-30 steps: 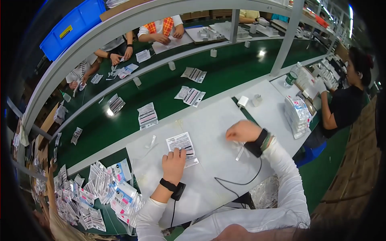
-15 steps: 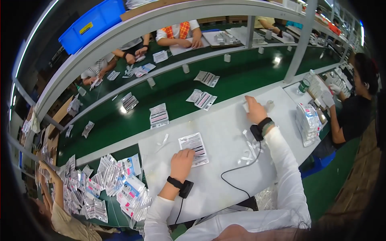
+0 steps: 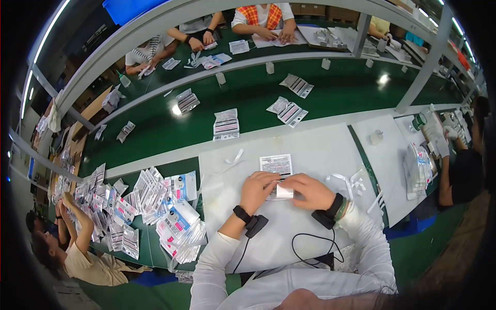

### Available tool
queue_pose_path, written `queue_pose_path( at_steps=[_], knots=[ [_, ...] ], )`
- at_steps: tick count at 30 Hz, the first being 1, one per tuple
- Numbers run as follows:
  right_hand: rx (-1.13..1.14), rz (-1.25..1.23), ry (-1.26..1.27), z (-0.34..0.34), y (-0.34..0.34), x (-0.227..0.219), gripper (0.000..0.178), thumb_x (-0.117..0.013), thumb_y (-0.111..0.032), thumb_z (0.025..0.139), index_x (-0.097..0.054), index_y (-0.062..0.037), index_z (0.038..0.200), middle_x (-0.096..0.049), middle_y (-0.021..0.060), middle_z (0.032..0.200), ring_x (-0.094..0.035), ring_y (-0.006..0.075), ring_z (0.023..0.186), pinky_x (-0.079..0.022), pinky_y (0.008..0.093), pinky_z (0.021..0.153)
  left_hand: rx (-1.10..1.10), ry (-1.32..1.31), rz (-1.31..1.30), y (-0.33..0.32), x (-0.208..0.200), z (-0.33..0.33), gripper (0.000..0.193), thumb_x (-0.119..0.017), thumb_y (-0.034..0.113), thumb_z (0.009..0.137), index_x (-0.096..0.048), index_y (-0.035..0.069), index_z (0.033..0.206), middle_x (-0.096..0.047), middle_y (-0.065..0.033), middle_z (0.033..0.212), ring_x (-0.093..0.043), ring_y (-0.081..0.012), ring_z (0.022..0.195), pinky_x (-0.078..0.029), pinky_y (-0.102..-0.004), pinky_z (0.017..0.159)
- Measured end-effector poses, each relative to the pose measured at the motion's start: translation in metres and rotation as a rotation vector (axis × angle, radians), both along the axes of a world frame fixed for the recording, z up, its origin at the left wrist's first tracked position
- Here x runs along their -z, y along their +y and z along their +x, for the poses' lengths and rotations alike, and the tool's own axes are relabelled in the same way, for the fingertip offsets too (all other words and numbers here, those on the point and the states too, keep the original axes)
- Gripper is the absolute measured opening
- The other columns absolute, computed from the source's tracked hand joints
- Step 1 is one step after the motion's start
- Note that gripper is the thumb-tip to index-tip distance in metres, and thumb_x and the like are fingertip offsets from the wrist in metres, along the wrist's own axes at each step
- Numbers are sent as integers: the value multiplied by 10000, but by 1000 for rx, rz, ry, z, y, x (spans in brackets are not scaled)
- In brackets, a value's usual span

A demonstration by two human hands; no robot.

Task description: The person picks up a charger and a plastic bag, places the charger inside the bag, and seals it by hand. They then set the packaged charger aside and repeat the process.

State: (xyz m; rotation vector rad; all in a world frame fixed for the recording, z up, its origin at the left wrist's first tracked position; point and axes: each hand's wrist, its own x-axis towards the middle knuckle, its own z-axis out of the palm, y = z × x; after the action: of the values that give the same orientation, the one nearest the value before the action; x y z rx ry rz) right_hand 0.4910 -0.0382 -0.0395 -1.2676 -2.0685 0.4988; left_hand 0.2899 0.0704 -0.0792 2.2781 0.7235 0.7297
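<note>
A flat silver packet (image 3: pixel 276 164) with dark print lies on the white work surface in front of me, its lower part covered by my hands. My left hand (image 3: pixel 257 192) is closed at the packet's lower left, the fingers curled over its edge. Across from it, my right hand (image 3: pixel 312 192) is closed around a small white block (image 3: pixel 284 192), which sits over the packet's lower end between both hands. The fingertips nearly meet, so exactly how they grip is partly hidden. Both wrists wear dark bands with small black boxes and cables.
Printed packets (image 3: pixel 178 227) pile up at the left. White strips (image 3: pixel 356 183) lie right of my hands, near a small clear cup (image 3: pixel 376 137). Stacked packets (image 3: pixel 417 170) stand further right. The green conveyor (image 3: pixel 248 103) carries packets and white blocks. Several people work around.
My right hand has come back from the far right to the packet, bringing the small white block. My left hand has shifted to the packet's lower edge. The view has turned slightly.
</note>
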Motion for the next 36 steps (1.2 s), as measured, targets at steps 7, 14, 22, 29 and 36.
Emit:
queue_pose_path(
  at_steps=[7,14,22,29,36],
  knots=[
    [166,-58,-48,-11,-7,2,471,-714,-153,783,-553,-64,1216,-556,113,1155,-613,294,944,-529,379,776,-51,-23,-74,-4,-4,-2,200,-652,178,883,-737,147,1062,-712,10,1088,-611,-243,1012,-473,-372,874],
    [318,-99,-9,-16,10,13,409,-727,-159,794,-512,-64,1129,-561,116,1047,-619,287,860,-521,375,702,-58,4,156,-12,-4,6,238,-652,242,885,-725,182,1103,-691,71,1166,-557,-169,1167,-380,-353,938],
    [331,-282,125,-5,36,21,376,-740,-150,788,-475,-86,1046,-569,53,707,-596,274,645,-465,384,584,-68,140,404,-9,-9,0,350,-649,232,882,-655,238,1232,-636,92,1268,-551,-136,1215,-352,-393,971],
    [295,-245,126,-3,42,24,293,-673,-151,809,-474,-106,1019,-606,57,705,-614,291,636,-473,400,570,-47,197,402,1,-17,-9,284,-660,216,873,-664,183,1155,-641,66,1247,-549,-127,1217,-331,-405,983],
    [319,18,-74,-9,41,37,234,-588,-161,819,-477,-123,1021,-651,84,755,-634,339,659,-490,452,572,-187,288,401,-10,-26,15,220,-635,138,835,-609,139,1053,-625,24,1139,-584,-147,1065,-342,-413,966]
  ],
)
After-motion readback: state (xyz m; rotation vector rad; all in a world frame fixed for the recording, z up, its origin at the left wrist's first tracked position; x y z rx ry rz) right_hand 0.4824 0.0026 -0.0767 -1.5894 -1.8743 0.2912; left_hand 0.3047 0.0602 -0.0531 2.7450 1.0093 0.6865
